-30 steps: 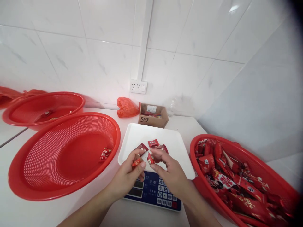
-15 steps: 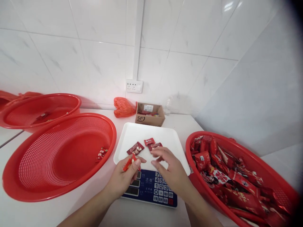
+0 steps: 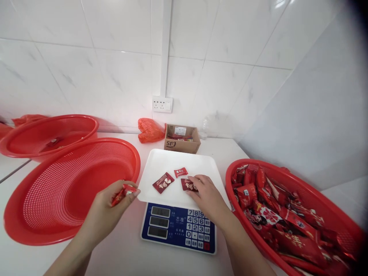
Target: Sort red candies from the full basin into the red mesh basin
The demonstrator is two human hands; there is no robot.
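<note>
Left hand: my left hand (image 3: 105,209) sits at the right-hand rim of the left basket (image 3: 51,199), fingers curled with the thumb pressed in, pinching a crumpled red packet (image 3: 122,194); whether it is one or more, I cannot tell.
Right hand: my right hand (image 3: 207,197) reaches over the tray (image 3: 201,163) from its near right corner, thumb and forefinger apart at the right-hand dark red packet (image 3: 187,184); whether they press on it, I cannot tell.
Tray: right-hand dark red packet lies right of centre, partly under my fingers; left-hand dark red packet (image 3: 163,183) lies flat and aslant toward the near left corner; small red packet (image 3: 180,172) between them, a little farther from the near edge.
Scale: blue keypad panel (image 3: 178,228) just beyond the tray's near edge; display figures too faint to read.
Right basket: red basket (image 3: 234,168) beside the tray's right edge, heaped with red wrappers (image 3: 287,222).
Far edge: cardboard box (image 3: 181,145) and red plastic bag (image 3: 151,130) on the surface (image 3: 222,147), behind the tray.
Handling (judged): packets probably light, film thin and slippery, contents perhaps crushable.
Hold (judged): pinch lightly across opposite edges; a flat one may need a corner lifted first.
</note>
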